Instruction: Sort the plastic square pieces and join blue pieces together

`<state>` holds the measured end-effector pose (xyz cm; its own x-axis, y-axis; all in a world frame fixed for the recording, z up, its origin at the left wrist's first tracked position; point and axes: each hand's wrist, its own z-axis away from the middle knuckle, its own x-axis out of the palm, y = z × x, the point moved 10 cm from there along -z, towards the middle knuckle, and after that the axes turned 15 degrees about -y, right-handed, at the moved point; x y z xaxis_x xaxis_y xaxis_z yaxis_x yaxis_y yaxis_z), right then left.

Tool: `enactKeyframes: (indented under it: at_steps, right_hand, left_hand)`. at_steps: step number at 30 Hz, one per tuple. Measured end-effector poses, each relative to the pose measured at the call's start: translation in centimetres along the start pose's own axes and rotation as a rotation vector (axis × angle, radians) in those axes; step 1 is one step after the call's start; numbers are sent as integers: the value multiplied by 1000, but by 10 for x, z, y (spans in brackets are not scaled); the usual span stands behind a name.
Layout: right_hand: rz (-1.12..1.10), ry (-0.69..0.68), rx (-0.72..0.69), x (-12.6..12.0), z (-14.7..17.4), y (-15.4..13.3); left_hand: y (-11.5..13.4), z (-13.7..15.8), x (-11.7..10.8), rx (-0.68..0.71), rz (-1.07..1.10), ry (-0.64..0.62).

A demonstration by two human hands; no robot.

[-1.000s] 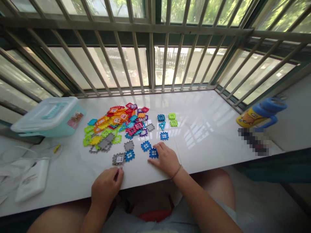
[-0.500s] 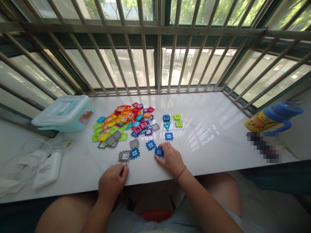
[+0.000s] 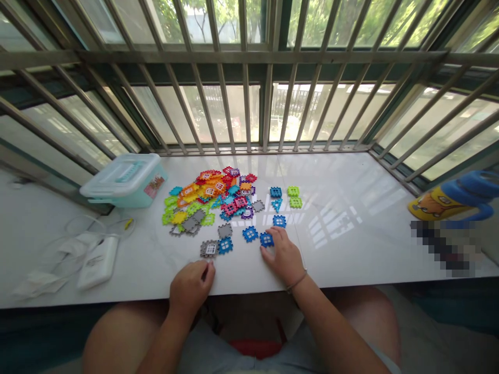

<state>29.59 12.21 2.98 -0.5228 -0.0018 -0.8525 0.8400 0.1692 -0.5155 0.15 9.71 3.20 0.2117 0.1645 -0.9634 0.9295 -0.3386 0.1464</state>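
Curling its fingers in with the thumb close by, the bare left hand (image 3: 190, 288) rests by the near edge of the shiny white table (image 3: 343, 254), just below the grey plastic tile with a white window (image 3: 210, 249), and I see nothing in its grip. Further right, a bright blue square plastic window tile (image 3: 250, 234) lies by itself. Just right of it, the dark blue square plastic window tile (image 3: 266, 239), with no long side, is pinched between thumb and fingers at the left side of the nearer, bare right hand (image 3: 284, 257).
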Motion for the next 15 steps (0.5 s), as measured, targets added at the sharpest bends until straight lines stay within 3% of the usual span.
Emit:
enactKeyframes:
  at_steps: [5, 15]
  right_hand:
    - [19, 53, 102, -2, 2, 13]
    - [-3, 63, 43, -2, 2, 11]
  left_hand:
    - [0, 1, 0, 1, 3, -1]
    - [0, 0, 0, -8, 4, -6]
